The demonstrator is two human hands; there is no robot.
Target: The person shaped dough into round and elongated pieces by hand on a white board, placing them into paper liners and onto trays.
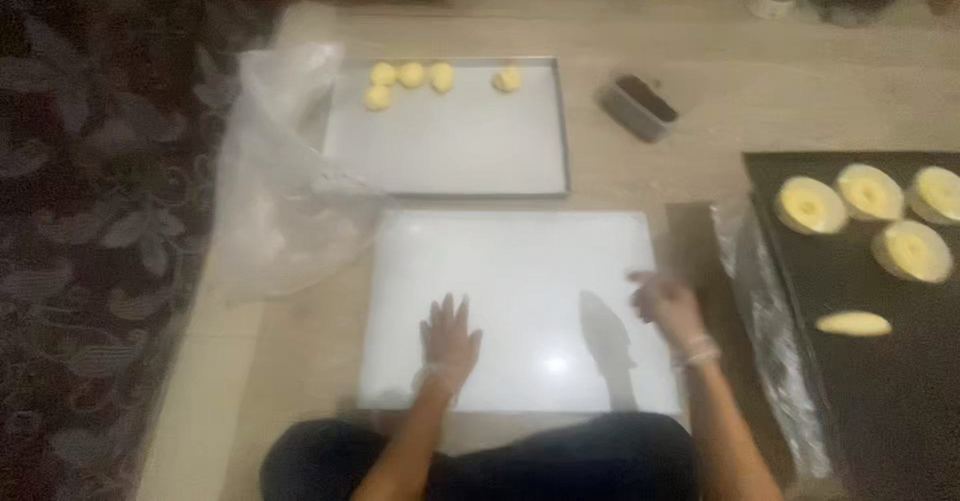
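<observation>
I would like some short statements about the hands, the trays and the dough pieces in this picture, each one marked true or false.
1. The left hand lies flat, fingers spread, on the white board. True.
2. The right hand holds a dough ball. False: it is blurred above the board's right edge, and nothing shows in it.
3. The grey metal tray carries four yellow dough balls along its far edge. False: there are five, four grouped at the left and one apart.
4. The dark tray at the right carries round flattened yellow pieces. True.
5. A small dark-filled container stands on the grey metal tray. False: it stands on the floor beside it.
</observation>
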